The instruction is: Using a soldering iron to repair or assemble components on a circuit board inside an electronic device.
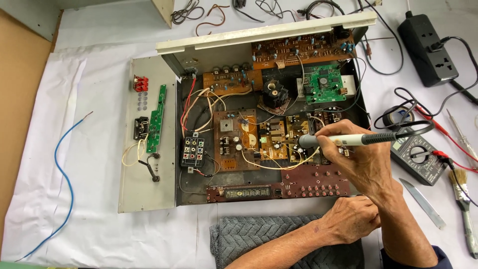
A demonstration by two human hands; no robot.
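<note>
Soldering iron (pixel 348 140) clamped in right hand (pixel 361 159), tip over the chassis's (pixel 196 192) middle boards; left hand (pixel 348 219), loosely curled, empty, rests on towel (pixel 249 234) below chassis.

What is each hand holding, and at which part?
The right hand holds a soldering iron by its grey handle. The left hand holds nothing, resting on a grey towel.
</note>
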